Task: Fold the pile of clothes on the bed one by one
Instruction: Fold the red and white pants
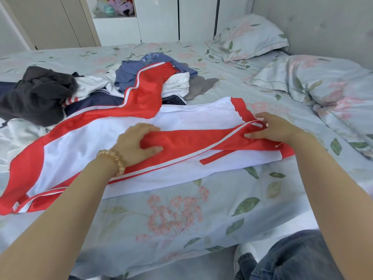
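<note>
While my left hand (137, 142) pinches a fold of the red sleeve (191, 140) between curled fingers and thumb, my right hand (270, 128) lies nearly flat, fingertips pressing its cuff. The red-and-white jacket (121, 138) is spread on the bed (181, 209), before the unfolded pile (113, 83). I should keep the sleeve taut and square with the hem.
</note>
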### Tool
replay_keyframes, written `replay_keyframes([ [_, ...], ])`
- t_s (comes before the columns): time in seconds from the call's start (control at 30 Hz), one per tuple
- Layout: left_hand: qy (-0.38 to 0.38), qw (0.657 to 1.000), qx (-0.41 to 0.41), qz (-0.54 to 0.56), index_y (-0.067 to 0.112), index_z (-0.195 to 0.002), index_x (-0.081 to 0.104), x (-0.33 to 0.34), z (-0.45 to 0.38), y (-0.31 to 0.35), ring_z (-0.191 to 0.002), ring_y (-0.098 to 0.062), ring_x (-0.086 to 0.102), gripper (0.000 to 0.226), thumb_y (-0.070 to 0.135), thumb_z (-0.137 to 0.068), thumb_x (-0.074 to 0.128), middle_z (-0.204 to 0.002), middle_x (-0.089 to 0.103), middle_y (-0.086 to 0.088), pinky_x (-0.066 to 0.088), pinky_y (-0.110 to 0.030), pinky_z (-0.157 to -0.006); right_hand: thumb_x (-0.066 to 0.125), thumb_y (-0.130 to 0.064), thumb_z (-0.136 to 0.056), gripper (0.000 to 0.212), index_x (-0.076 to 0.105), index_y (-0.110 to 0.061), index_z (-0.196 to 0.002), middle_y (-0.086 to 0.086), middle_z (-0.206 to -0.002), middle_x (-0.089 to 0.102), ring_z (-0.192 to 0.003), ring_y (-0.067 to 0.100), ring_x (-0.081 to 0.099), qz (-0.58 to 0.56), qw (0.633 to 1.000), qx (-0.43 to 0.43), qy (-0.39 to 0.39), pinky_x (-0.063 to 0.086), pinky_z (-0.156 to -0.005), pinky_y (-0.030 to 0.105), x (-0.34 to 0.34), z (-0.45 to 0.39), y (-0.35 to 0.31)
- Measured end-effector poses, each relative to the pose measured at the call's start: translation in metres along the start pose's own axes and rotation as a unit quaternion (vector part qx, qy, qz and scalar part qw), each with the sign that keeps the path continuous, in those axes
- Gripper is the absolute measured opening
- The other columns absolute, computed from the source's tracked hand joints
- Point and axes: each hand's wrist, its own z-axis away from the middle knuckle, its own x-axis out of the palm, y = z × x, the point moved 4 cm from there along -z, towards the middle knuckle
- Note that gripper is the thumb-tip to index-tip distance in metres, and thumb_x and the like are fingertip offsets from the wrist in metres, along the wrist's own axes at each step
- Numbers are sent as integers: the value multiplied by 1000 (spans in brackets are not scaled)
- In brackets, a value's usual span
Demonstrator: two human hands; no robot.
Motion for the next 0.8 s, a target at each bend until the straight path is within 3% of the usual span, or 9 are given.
replay_keyframes([
  [0.07,-137,984,-20,-115,40,-148,24,17,16,8,-144,-17,19,102,76,-55,49,-157,18,7,14,-42,-119,82,-27,-75,68,51,-15,-134,7,-130,54,-117,26,50,39,998,11,-48,37,-94,31,0,2,5],
  [0.13,-215,957,-66,-183,41,-151,5,29,30,0,-148,-18,1,99,69,-62,40,-160,-3,8,2,-44,-120,80,-18,-74,39,65,-12,-109,10,-107,62,-99,28,54,53,998,4,-34,40,-80,32,-2,0,8],
  [0.2,-194,960,-67,-189,37,-151,2,30,33,-8,-149,-19,0,84,58,-76,33,-161,-5,4,2,-43,-120,75,-17,-76,13,66,-11,-82,11,-83,60,-88,34,57,68,995,-39,58,41,-71,36,-9,-2,4],
  [0.27,-145,971,-34,-187,31,-152,8,27,33,-15,-149,-21,8,65,34,-94,37,-161,4,1,6,-44,-120,65,-9,-77,3,67,-11,-79,10,-82,58,-88,36,57,49,972,-104,207,45,-73,40,-22,1,-4],
  [0.37,-67,992,21,-105,22,-147,33,16,37,-20,-144,-25,26,64,-4,-90,44,-156,23,-2,16,-39,-119,51,5,-65,27,67,-10,-80,12,-89,57,-89,30,52,-32,900,-207,383,42,-76,39,-42,24,-21],
  [0.43,13,996,63,-59,14,-139,49,3,42,-18,-138,-24,36,70,-20,-78,44,-149,35,0,21,-29,-114,49,6,-61,30,66,-10,-79,11,-89,56,-88,29,49,4,863,-251,439,37,-76,37,-40,40,-24],
  [0.53,76,993,77,-56,11,-136,52,-13,49,-18,-133,-15,37,80,-27,-67,42,-144,39,5,24,-34,-114,56,7,-57,29,68,-17,-70,9,-92,62,-88,35,54,111,885,-275,360,41,-78,43,-6,42,0],
  [0.67,-12,986,113,-120,8,-134,53,5,64,-30,-133,-30,42,79,-27,-64,47,-144,41,-7,27,-43,-112,48,2,-63,37,69,-27,-71,7,-111,70,-108,36,59,130,948,-236,171,43,-93,55,23,35,35],
  [0.8,-128,984,35,-117,28,-146,17,9,79,-36,-147,-16,9,73,15,-79,43,-156,9,7,10,-50,-120,37,-19,-66,46,75,-22,-93,5,-129,62,-123,33,53,135,951,-229,159,32,-107,57,22,55,34],
])
